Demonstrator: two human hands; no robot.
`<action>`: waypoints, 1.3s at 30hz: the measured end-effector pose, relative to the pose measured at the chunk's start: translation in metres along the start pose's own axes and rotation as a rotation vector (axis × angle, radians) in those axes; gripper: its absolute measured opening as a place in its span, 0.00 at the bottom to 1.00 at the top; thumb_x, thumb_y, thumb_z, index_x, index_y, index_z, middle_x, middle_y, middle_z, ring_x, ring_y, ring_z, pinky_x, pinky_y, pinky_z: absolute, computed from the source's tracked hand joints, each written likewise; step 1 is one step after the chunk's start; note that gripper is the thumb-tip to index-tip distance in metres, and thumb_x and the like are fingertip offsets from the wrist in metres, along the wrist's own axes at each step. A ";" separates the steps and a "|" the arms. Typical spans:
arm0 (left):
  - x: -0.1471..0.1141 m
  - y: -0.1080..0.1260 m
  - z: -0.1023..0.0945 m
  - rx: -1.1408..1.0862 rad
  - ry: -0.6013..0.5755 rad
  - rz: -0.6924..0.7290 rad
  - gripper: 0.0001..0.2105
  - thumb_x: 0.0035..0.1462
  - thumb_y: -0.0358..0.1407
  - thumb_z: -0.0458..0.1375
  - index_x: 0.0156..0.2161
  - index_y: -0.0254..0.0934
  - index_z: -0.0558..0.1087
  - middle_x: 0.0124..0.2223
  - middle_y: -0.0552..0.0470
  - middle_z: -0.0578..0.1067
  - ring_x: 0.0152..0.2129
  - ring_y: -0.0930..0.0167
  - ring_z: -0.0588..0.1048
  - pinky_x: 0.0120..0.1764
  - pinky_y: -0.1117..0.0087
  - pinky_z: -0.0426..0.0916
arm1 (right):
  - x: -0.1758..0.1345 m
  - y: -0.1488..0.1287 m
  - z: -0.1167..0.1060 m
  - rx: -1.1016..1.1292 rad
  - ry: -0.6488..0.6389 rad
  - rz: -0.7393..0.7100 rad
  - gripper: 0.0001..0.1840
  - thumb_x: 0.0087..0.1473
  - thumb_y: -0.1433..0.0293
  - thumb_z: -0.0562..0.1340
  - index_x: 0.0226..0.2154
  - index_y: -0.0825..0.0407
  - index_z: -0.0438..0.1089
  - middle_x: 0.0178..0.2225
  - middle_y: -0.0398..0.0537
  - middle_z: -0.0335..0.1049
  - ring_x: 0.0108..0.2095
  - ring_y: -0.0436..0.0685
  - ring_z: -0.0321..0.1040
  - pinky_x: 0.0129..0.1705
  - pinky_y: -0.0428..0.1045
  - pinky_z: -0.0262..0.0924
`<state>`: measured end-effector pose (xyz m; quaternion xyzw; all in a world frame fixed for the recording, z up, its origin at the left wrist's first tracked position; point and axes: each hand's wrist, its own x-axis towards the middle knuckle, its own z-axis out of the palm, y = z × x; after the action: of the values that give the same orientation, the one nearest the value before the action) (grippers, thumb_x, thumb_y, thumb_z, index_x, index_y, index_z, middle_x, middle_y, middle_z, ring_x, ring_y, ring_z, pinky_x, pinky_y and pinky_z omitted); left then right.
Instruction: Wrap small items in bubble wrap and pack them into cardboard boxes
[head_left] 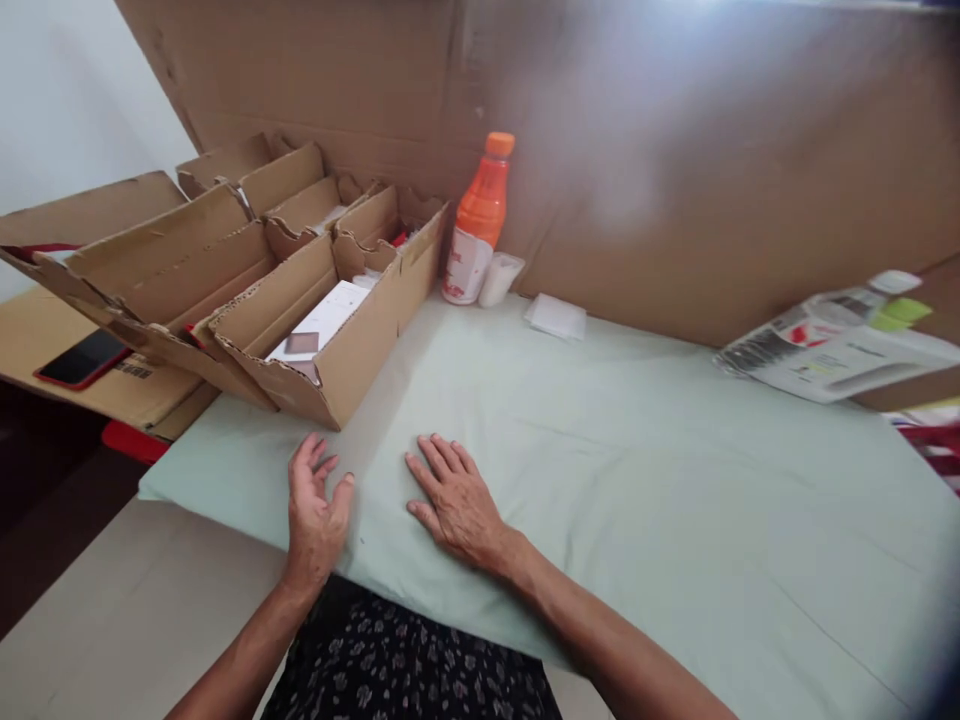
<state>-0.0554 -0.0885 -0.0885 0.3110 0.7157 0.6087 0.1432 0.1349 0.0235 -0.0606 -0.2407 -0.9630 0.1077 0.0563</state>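
Near edge: While your right hand (pixel 456 508) lies palm down on the pale green cloth (pixel 637 500), fingers spread, your left hand (pixel 319 510) has its palm turned inward, fingers loosely curled and thumb apart.
Left side: The divided cardboard boxes (pixel 367 350) stand just beyond that left hand; a white box (pixel 337 307) lies in the nearest compartment.
Back: An orange-capped bottle (pixel 480 215) stands beside the boxes, near white packets (pixel 556 316).
Right side: A clear bottle (pixel 832 310) sits, blurred, near the cardboard wall (pixel 675 220).
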 end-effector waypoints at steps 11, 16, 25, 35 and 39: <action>-0.043 0.011 -0.007 0.556 -0.279 0.694 0.13 0.60 0.27 0.55 0.46 0.39 0.78 0.49 0.43 0.80 0.50 0.58 0.75 0.54 0.53 0.70 | -0.082 -0.050 0.011 0.202 0.018 -0.047 0.33 0.64 0.56 0.61 0.67 0.51 0.63 0.72 0.59 0.53 0.72 0.69 0.49 0.70 0.68 0.48; -0.041 0.009 -0.006 0.567 -0.254 0.731 0.13 0.58 0.27 0.55 0.44 0.40 0.78 0.48 0.44 0.80 0.49 0.58 0.76 0.53 0.53 0.70 | -0.054 0.024 -0.018 0.129 0.205 0.245 0.27 0.65 0.57 0.59 0.63 0.49 0.67 0.69 0.58 0.58 0.69 0.67 0.55 0.66 0.66 0.55; -0.041 0.013 -0.007 0.577 -0.266 0.704 0.11 0.58 0.29 0.55 0.43 0.38 0.78 0.48 0.43 0.80 0.50 0.58 0.76 0.54 0.53 0.68 | -0.100 0.136 -0.054 -0.166 0.211 0.871 0.28 0.69 0.60 0.52 0.63 0.62 0.63 0.67 0.72 0.57 0.65 0.72 0.55 0.63 0.64 0.52; -0.040 0.013 -0.009 0.566 -0.309 0.625 0.11 0.58 0.29 0.56 0.42 0.39 0.79 0.49 0.44 0.80 0.50 0.58 0.75 0.56 0.52 0.68 | -0.212 0.140 -0.066 -0.291 0.166 1.151 0.27 0.69 0.57 0.46 0.59 0.55 0.65 0.57 0.73 0.66 0.61 0.74 0.63 0.54 0.65 0.60; -0.041 0.012 -0.009 0.559 -0.288 0.639 0.11 0.58 0.29 0.56 0.41 0.39 0.79 0.49 0.44 0.80 0.50 0.59 0.75 0.55 0.53 0.68 | -0.224 0.137 -0.061 -0.302 0.193 1.161 0.28 0.67 0.58 0.47 0.58 0.57 0.65 0.57 0.72 0.67 0.61 0.75 0.63 0.56 0.66 0.60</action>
<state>-0.0262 -0.1198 -0.0819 0.6248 0.6935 0.3562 -0.0431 0.4034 0.0453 -0.0457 -0.7408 -0.6694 -0.0392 0.0404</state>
